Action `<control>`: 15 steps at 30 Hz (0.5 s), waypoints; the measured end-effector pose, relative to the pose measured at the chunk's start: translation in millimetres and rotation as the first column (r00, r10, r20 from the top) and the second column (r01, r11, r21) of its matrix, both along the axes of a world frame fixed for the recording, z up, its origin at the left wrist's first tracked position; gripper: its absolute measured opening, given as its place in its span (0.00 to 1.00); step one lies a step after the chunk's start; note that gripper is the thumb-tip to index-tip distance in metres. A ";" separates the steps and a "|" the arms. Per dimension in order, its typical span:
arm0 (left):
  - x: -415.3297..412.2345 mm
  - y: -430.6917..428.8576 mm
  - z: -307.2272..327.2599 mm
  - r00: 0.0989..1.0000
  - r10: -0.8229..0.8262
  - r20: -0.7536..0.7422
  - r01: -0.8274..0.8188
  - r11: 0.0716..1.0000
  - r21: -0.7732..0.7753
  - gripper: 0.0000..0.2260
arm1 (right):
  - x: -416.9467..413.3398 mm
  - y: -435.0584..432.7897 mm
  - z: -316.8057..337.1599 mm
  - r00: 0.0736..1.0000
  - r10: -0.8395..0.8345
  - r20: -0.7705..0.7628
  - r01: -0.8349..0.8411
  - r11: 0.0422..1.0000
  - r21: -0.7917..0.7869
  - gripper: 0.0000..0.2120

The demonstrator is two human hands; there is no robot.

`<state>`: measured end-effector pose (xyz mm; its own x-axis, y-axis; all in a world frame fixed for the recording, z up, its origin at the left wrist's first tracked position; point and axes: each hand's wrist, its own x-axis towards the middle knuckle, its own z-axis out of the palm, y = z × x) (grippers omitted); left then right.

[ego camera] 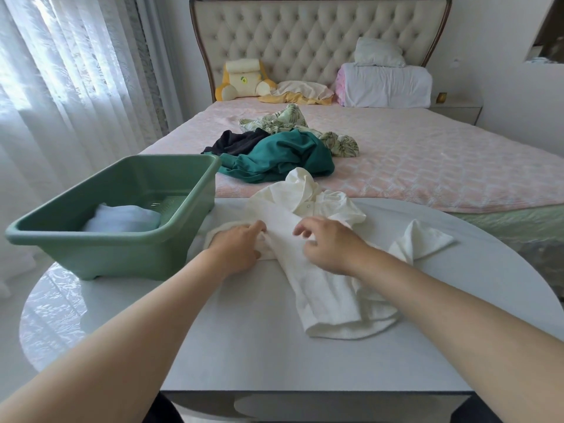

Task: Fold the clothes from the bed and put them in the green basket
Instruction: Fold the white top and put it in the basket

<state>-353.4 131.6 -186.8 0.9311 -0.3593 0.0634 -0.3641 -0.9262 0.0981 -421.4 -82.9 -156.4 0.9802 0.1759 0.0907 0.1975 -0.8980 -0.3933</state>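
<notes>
A cream-white shirt [326,288] lies crumpled on the white table [244,346], its collar toward the bed. My left hand [236,245] rests on the shirt's left side, fingertips curled into a fold of the fabric. My right hand [328,244] hovers over the shirt's middle with fingers loosely curled; whether it pinches cloth is unclear. The green basket [100,248] stands on the table's left and holds a folded pale blue-white garment [122,219]. On the pink bed [427,166] lie a teal garment [283,157], a black one [235,141] and a leaf-print one [293,122].
Sheer curtains [61,102] hang at the left. Against the tufted headboard [305,35] sit a yellow cushion [244,79], a cream pillow, and folded white bedding [384,85] with a pillow on top. A bedside table [457,109] stands at the right.
</notes>
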 end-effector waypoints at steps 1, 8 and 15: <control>0.2 -1.1 0.5 1.000 -0.006 -0.006 0.006 1.000 -0.004 0.19 | -1.4 9.4 -4.2 0.997 0.000 -0.074 -0.006 0.997 -0.078 0.20; -0.9 3.7 23.5 0.961 -0.222 0.163 0.220 0.975 0.032 0.25 | 17.3 7.1 -9.7 0.983 -0.161 0.087 0.179 0.945 -0.273 0.12; -5.7 11.3 55.9 0.944 -0.102 0.312 -0.064 0.875 0.480 0.12 | 24.7 -24.2 13.6 0.917 -0.399 0.019 0.396 0.914 0.090 0.09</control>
